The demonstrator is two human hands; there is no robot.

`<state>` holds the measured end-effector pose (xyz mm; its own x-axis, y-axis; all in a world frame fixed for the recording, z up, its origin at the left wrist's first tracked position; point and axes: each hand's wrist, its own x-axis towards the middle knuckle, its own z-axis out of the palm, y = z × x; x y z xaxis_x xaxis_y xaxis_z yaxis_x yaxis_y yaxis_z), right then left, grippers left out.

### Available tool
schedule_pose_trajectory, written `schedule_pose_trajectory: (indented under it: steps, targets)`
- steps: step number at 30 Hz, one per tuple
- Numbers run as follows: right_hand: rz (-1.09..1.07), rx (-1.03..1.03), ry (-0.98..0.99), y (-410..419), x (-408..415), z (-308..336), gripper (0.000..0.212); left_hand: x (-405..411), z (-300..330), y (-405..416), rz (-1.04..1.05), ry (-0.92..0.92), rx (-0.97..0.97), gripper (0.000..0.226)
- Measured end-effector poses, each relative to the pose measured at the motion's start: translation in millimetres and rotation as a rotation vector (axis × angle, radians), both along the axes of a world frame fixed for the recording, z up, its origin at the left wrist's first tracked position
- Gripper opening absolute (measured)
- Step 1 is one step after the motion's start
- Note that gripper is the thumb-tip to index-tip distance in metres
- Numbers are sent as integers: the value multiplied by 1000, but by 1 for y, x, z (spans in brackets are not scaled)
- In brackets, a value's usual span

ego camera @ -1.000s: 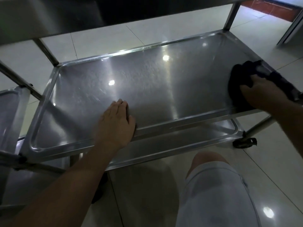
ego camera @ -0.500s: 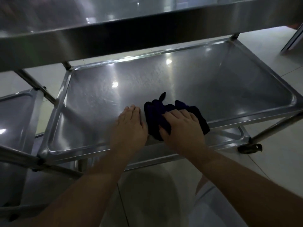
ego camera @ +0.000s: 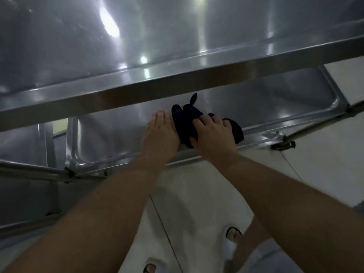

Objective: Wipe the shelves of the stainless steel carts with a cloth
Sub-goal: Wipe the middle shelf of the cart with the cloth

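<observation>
One cloth (ego camera: 185,123) lies bunched under the right hand (ego camera: 213,134), whose fingers curl on it, just right of the flat, open left hand (ego camera: 159,134) on one shelf (ego camera: 275,107).

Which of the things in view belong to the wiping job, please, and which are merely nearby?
In the job:
- dark cloth, under the right hand
- middle shelf being wiped
- left hand, flat on that shelf
- top shelf

Merely nearby:
- neighbouring cart at left
- caster wheel
- tiled floor
</observation>
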<state>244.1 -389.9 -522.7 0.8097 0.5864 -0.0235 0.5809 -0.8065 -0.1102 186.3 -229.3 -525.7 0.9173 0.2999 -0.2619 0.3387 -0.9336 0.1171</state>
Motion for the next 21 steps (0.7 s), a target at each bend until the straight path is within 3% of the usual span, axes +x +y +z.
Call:
schedule_pose_trajectory:
  steps: [6, 9, 14, 18, 21]
  targets:
    - [-45, -184, 261, 2, -19, 49, 23, -38, 49, -16, 51, 175, -138, 66]
    - [-45, -348, 517, -17, -36, 86, 35, -75, 79, -29, 64, 330, -180, 66]
    - [-140, -525, 758, -63, -71, 169, 27, -131, 159, -51, 46, 433, -198, 60]
    - [-187, -476, 823, -93, -91, 252, 37, -164, 239, -71, 39, 450, -184, 57]
    - [-212, -426, 835, -110, -105, 312, 33, -178, 294, -85, 20, 468, -171, 55]
